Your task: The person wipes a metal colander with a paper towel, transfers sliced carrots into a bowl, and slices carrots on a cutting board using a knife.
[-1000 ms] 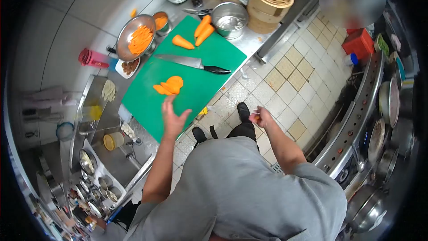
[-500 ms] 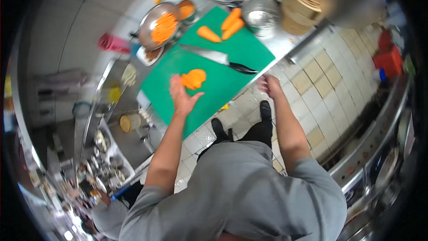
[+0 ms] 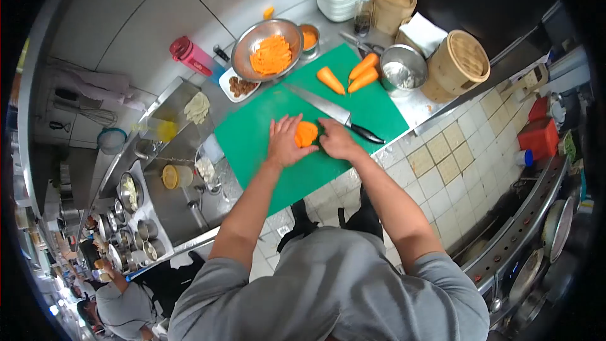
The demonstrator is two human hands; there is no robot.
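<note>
My left hand [image 3: 286,142] lies over the left part of the orange carrot slices [image 3: 307,134] on the green cutting board [image 3: 284,180], its fingers stretched out and the slices partly hidden beneath it. Just right of the slices is my right hand [image 3: 338,139], its fingers curled and bent toward them; whether it holds anything is hidden. Beyond both hands lies a knife [image 3: 328,107], blade to the left and black handle [image 3: 367,134] near the board's right edge. Three peeled carrots [image 3: 330,80] rest at the board's far end.
A steel colander [image 3: 267,49] with cut carrot stands behind the board, beside a white dish [image 3: 240,86] of brown pieces. An empty-looking steel bowl [image 3: 403,69] and bamboo steamers [image 3: 459,63] are at the right. Left is a sink [image 3: 183,205]; another person [image 3: 123,306] is at lower left.
My left hand has come onto the carrot slices. My right hand has moved from beside the board to the slices' right side. The view has shifted.
</note>
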